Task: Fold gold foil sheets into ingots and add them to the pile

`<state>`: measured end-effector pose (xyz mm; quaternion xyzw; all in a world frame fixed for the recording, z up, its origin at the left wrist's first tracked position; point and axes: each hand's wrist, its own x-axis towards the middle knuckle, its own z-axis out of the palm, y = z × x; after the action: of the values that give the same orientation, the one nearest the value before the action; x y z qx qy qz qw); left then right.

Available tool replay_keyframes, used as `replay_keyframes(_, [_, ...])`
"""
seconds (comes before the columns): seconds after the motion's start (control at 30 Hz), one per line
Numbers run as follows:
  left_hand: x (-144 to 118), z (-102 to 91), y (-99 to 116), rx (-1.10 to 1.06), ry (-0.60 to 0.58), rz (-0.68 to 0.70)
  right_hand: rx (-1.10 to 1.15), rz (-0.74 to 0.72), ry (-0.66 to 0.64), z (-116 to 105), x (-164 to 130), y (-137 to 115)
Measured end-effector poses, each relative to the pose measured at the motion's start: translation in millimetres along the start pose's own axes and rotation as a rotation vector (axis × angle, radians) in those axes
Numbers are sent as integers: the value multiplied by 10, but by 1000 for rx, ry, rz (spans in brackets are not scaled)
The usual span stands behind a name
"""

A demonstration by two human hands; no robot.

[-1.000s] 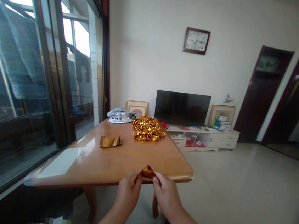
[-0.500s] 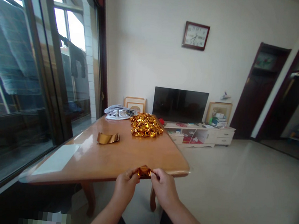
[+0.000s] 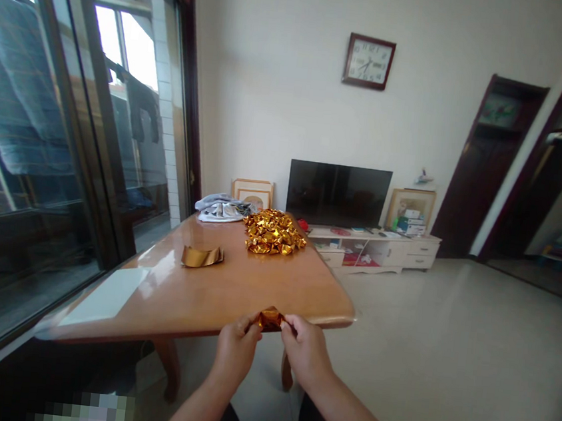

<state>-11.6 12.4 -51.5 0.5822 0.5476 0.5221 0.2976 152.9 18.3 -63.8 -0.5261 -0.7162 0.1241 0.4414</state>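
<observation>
The left hand (image 3: 237, 346) pinches one end of a small folded piece of gold foil (image 3: 271, 318), thumb and fingers pressed together on it. The right hand (image 3: 309, 347) grips the other end the same way, so the foil piece sits between the two hands, at the near edge of the wooden surface (image 3: 292, 292). Whether the foil touches that edge cannot be told.

Straight beyond the hands, toward the far end of the surface, lies a heap of gold foil pieces (image 3: 275, 232). Ahead and to the left of the left hand, some curved gold sheets (image 3: 202, 257) lie apart from the heap. Farther off in that direction, a pale bundle (image 3: 223, 208) rests just beside the heap. Well beyond the right hand, a television (image 3: 337, 195) stands on a white cabinet (image 3: 397, 253), with a clock (image 3: 369, 61) on the wall above.
</observation>
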Motion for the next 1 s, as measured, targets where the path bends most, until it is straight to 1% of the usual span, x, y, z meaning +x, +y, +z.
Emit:
replay_keyframes(0.2, [9, -7, -35, -31, -11, 19, 49, -4, -13, -3, -16, -11])
replay_keyframes(0.4, [32, -4, -105, 43, -31, 32, 60, 0, -24, 8, -20, -12])
replay_keyframes(0.53, [40, -10, -114, 55, -20, 29, 78, -15, -47, 9, -19, -19])
replay_keyframes(0.7, [55, -27, -134, -37, 1, -6, 105, -22, -49, -20, -4, -31])
replay_keyframes(0.87, [81, 31, -204, -111, 4, 29, 105, -15, -11, -40, 28, -62])
replay_keyframes(0.93, [92, 58, -188, -154, 16, 41, 154, -4, 13, -53, 62, -64])
replay_keyframes(1.0, [102, 68, -133, -242, -8, 37, 220, 16, 42, -66, 117, -46])
